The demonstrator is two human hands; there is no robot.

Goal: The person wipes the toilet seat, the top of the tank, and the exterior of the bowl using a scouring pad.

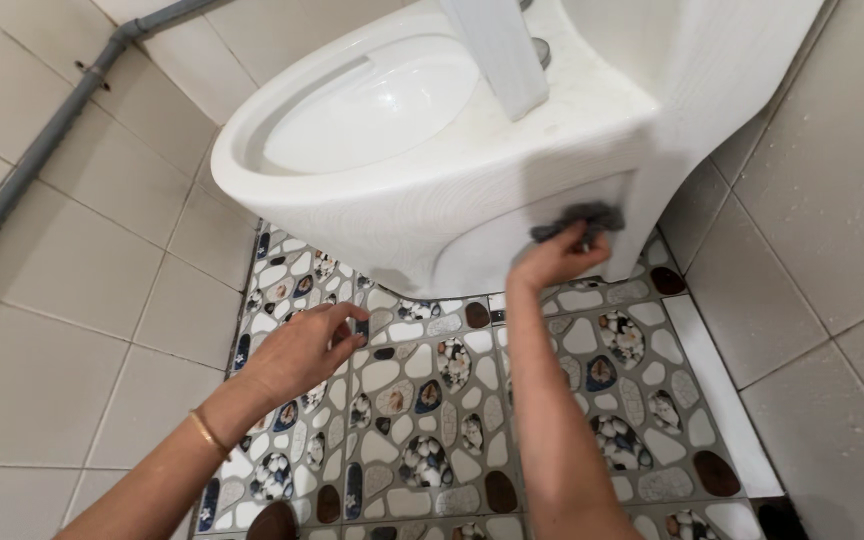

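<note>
toilet (402, 150): 1 | grey cloth (580, 218): 1 | wall pipe (42, 145): 1 | gold bangle (208, 434): 1

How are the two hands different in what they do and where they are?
The right hand grips a grey cloth pressed to the side of the white toilet; the left hand holds nothing. The right hand is raised against the toilet; the left hand hovers lower, above the pebble-patterned floor. Both are bare.

toilet (422, 150) overhangs floor (552, 400), walls w/ pipe (42, 150) close both sides
</note>
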